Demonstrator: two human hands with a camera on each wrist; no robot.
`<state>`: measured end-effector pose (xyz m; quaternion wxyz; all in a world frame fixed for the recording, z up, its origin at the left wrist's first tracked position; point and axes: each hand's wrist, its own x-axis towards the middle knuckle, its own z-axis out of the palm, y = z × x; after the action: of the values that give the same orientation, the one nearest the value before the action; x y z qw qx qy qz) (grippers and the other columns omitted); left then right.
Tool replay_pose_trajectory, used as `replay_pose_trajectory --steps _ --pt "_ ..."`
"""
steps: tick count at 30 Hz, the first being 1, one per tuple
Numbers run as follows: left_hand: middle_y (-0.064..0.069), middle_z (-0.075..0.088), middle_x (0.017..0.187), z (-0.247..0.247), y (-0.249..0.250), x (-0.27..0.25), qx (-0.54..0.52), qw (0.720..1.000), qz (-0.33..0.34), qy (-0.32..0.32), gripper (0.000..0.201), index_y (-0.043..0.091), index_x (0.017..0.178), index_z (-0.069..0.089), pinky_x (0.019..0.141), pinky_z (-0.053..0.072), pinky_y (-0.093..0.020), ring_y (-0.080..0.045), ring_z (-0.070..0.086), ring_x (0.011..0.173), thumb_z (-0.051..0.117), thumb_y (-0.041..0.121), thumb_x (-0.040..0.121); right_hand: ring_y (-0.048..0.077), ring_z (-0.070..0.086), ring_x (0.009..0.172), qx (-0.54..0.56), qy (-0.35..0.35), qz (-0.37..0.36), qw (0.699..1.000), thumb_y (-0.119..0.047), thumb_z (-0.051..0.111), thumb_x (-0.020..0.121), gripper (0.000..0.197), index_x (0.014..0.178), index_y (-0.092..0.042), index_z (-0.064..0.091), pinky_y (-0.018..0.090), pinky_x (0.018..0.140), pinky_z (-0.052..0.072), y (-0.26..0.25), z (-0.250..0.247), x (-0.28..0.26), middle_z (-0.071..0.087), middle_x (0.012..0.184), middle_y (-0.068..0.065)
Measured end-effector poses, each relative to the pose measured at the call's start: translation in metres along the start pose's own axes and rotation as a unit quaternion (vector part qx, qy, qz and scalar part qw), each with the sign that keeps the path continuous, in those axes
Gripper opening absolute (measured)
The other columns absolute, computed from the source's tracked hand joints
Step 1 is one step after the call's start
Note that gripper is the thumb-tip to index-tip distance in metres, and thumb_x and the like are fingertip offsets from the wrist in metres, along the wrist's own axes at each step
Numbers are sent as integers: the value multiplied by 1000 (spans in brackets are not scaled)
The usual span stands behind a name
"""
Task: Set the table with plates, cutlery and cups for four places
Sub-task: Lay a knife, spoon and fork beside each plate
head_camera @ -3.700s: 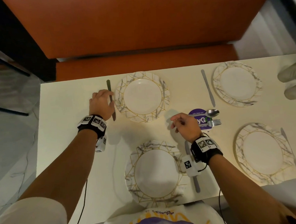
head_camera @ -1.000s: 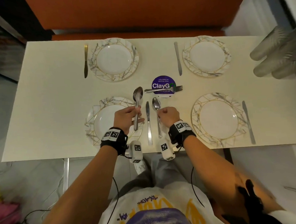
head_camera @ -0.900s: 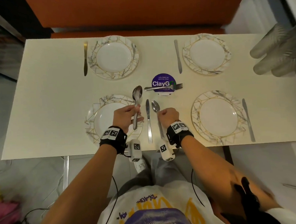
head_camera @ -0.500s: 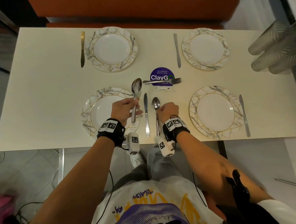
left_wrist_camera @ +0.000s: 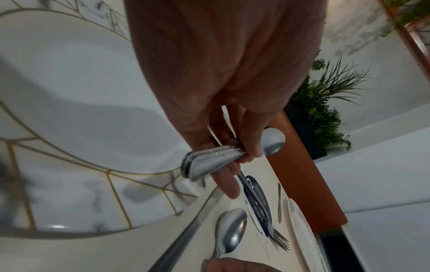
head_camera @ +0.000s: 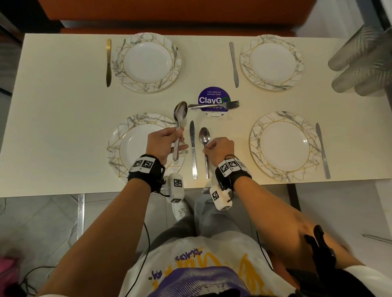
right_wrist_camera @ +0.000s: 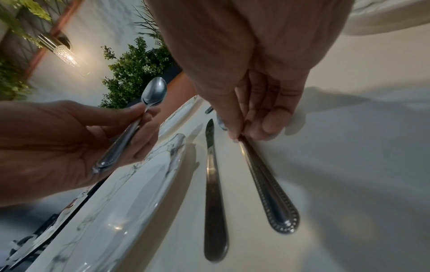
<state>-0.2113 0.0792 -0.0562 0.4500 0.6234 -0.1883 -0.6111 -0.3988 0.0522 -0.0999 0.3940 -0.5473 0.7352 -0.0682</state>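
- Compared with a few seconds ago, when only knives lay beside the plates, a single spoon now lies on the counter at the near edge, just beside the knife of the near-left plate.
- The right hand pinches that spoon's handle between thumb and fingertips, and the spoon has lain in the same spot for the last second. By my reading, the first of four spoons is being set down.
- The left hand is closed around a bundle of spare spoons, held above the near-left plate as it was a second ago.
- Four plates sit near the four corners, each with a knife; the far-left knife is gold-coloured.
- Forks lie on a purple sticker mid-counter; stacked cups lie at the right edge. Three spoons, the forks and the cups remain to be placed.
- The right wrist view alone shows the beaded handle lying flat on the counter, parallel to the knife.
- The left wrist view alone shows several handles stacked in the grip.
- Only the head view shows all four places.
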Motion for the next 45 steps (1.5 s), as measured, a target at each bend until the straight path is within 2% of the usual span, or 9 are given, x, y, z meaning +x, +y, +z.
replay_pose_trajectory --steps 5,10,15,20,26,28,37,41,45 --pt "-20 66 90 0 -1 1 12 1000 2 -1 18 -1 107 76 78 64 -41 -26 68 83 73 12 95 12 62 78 -12 -2 0 1000 -23 80 83 14 93 -13 79 9 65 39 2 2 0 74 97 2" --pt "-13 77 93 4 0 2 54 998 -10 7 25 5 108 77 73 61 -30 -21 73 80 80 21 90 20 65 83 -6 25 -30 999 -20 65 89 14 79 -16 73 22 74 42 4 -7 -5 70 80 -2" --pt "-14 79 101 21 2 4 83 996 -16 -12 27 6 106 78 74 62 -29 -23 74 87 84 23 86 14 63 82 70 50 -99 991 -22 61 94 17 99 -13 75 24 76 46 1 -31 -8 74 91 -1" --pt "-22 77 102 63 6 -3 89 994 -5 -69 31 -2 106 76 78 64 -32 -30 72 84 83 22 87 13 69 74 168 59 -122 976 -35 65 93 22 99 -17 75 32 79 58 -4 -61 -4 76 86 -2" --pt "-9 80 90 135 14 -7 128 986 19 -106 25 0 103 78 67 58 -21 -14 76 77 84 17 85 11 65 68 247 65 -113 960 -26 68 92 13 95 -16 75 24 69 55 15 -119 7 75 87 0" --pt "-10 80 94 164 12 -7 152 980 26 -124 26 -1 103 77 69 59 -22 -15 76 81 83 16 86 11 63 63 270 62 -99 956 -25 71 91 16 98 -11 75 19 59 50 30 -144 11 74 83 1" --pt "-11 79 91 319 -31 -12 138 981 13 -134 18 6 98 80 77 64 -36 -21 75 81 84 18 85 12 69 65 315 91 -28 944 -26 68 92 12 92 -14 72 30 61 54 143 -261 47 74 77 2" --pt "-10 74 77 359 -56 -11 128 986 1 -106 13 3 96 77 76 64 -39 -25 72 71 80 14 90 12 70 66 288 115 17 951 -23 70 91 10 93 -14 74 34 71 59 204 -302 67 74 78 0" --pt "-5 71 68 381 -74 -10 116 990 -4 -83 6 4 95 73 67 63 -37 -23 69 63 71 9 97 23 73 83 208 98 54 972 -23 69 90 9 82 -26 72 39 79 61 257 -318 78 76 85 0"
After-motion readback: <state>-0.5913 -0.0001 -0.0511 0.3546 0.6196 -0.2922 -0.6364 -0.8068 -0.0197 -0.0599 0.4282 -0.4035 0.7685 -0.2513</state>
